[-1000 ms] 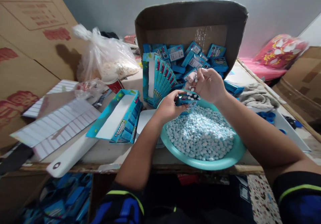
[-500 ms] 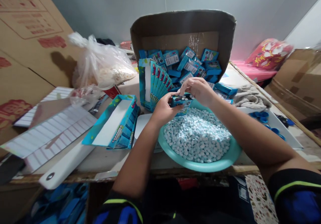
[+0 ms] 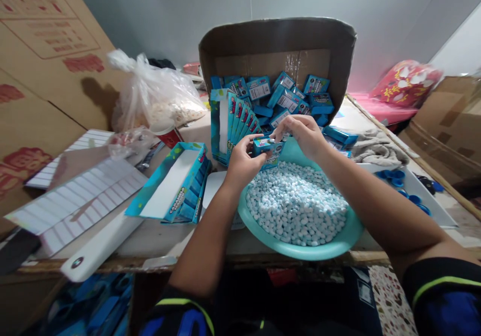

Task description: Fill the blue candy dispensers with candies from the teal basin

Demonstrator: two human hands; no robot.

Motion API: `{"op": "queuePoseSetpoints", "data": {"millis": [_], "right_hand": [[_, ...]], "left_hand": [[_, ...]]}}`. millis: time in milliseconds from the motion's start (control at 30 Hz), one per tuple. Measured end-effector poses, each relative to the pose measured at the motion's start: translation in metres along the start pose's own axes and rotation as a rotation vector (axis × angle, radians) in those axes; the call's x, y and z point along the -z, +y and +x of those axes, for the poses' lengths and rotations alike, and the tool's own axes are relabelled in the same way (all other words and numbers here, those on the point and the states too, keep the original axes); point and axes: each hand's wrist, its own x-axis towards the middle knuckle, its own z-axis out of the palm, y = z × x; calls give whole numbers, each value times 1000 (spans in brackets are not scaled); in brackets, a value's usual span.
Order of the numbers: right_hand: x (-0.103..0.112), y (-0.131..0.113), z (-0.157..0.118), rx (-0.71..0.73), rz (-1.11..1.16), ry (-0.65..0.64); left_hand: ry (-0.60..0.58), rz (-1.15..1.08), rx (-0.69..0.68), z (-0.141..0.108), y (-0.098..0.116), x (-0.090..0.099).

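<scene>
A small blue printed candy box (image 3: pixel 275 154) is above the near contents of a bowl. My left hand (image 3: pixel 243 161) grips its left end, thumb across the front and fingers behind. The lid's printed top shows over most of the box. My right hand (image 3: pixel 306 134) has its bent fingertips pinched at the right end of the lid, partly hiding that corner. Below both hands, a turquoise bowl (image 3: pixel 300 252) holds a heap of small white and pale blue candies (image 3: pixel 296 205).
Behind stands a cardboard carton (image 3: pixel 270 35) of blue candy boxes. Two display boxes, one empty (image 3: pixel 169 190) and one part filled (image 3: pixel 220 120), are left of the bowl. A white scoop (image 3: pixel 101 248) overhangs the front edge. A white tray (image 3: pixel 436 210) with blue pieces lies right.
The candy box's top, open with white candies showing before, is now covered by its lid. My right fingers have moved down to the box's right end.
</scene>
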Motion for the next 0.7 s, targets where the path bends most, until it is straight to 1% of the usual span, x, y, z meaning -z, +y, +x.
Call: {"op": "queuePoseSetpoints", "data": {"millis": [67,133,200,300,367,433,533,700], "right_hand": [[0,-1,0,0,-47,26],[-1,-2,0,23,-102,19],[-2,-3,0,70,-141,-14],[-4,-3,-1,127,-182,-99],[-4,-3,-2,156,-217,-144],[-4,-3,-2,186,-256,-158],[-3,-6,-2,170,-290,-130],[-1,-11,-3,19,-295,8]], "left_hand": [[-8,-2,9,-1,2,0],[-15,1,9,-1,2,0],[-18,4,-4,-1,1,1],[-7,-2,-21,1,-1,3],[7,-15,-6,1,-1,3],[19,-39,14,2,0,2],[30,-72,11,2,1,1],[42,-60,10,2,0,1]]}}
